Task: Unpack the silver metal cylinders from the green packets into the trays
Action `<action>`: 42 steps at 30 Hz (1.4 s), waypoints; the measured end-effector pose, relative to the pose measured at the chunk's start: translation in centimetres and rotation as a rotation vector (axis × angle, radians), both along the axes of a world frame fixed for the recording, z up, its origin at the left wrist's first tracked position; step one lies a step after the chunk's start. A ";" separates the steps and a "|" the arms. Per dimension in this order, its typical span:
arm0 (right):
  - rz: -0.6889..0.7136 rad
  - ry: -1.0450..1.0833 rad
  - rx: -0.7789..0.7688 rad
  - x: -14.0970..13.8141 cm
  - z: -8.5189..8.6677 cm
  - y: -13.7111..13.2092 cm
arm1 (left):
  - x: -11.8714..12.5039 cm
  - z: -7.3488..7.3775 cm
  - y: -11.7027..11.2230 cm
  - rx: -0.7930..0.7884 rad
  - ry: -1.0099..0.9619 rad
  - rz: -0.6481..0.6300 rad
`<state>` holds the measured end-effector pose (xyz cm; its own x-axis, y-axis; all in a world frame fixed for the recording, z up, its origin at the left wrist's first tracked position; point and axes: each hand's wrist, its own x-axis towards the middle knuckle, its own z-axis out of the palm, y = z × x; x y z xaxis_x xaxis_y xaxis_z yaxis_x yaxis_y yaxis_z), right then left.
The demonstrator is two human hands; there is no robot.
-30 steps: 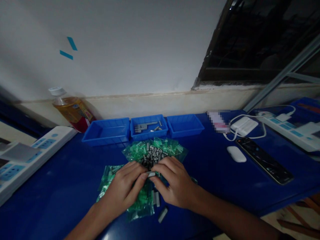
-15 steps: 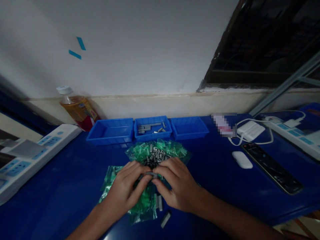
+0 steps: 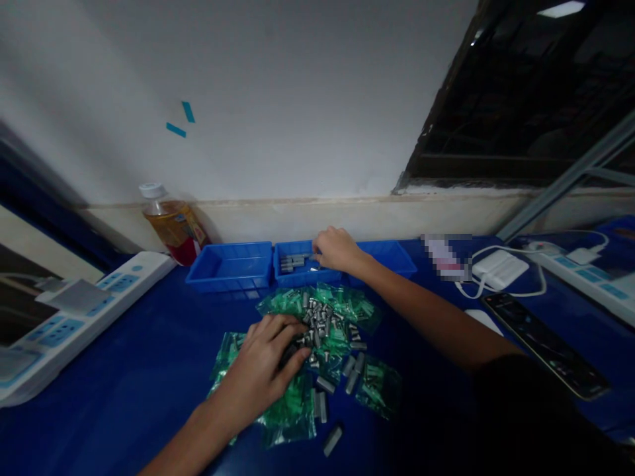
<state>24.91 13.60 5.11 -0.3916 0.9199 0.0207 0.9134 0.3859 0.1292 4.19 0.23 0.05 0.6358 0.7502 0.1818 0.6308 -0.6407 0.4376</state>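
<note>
My right hand [image 3: 340, 250] reaches over the middle blue tray [image 3: 297, 281], fingers bent down and pressed together at its right side. What those fingertips hold, if anything, is hidden. Grey metal hex standoffs [image 3: 292, 262] lie in that tray. My left hand [image 3: 268, 357] rests at the left edge of a heap of small metal screws and standoffs [image 3: 322, 320], fingers curved, thumb and forefinger apart. Green plastic bags [image 3: 292, 416] lie under and around this hand. Several loose standoffs [image 3: 333, 439] are on the blue table to its right.
Blue trays stand left [image 3: 233, 261] and right [image 3: 384, 254] of the middle one. A drink bottle [image 3: 173, 221] leans by the wall. Power strips [image 3: 114, 291] lie at both sides. A phone [image 3: 546, 344], white charger [image 3: 501, 268] and cable are on the right.
My right hand has left my left hand and moved up and away to the middle tray. My left hand has stayed at the heap. More screws and a small green bag now show.
</note>
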 end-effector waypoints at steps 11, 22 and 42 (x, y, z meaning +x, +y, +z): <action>0.111 -0.169 0.019 -2.8 -1.0 1.0 | -0.6 -0.6 0.2 0.011 0.001 -0.019; 0.164 0.289 0.239 0.8 -0.4 -5.5 | 0.1 -0.5 0.1 0.096 0.027 0.024; 0.326 0.598 0.140 1.6 -6.4 -16.5 | 0.4 -0.4 0.3 0.036 0.152 0.050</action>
<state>26.51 -2.86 -1.26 -0.5317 0.7304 0.4288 0.6835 0.6690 -0.2920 4.54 0.56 -0.36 0.6203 0.7762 0.1133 0.7194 -0.6205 0.3121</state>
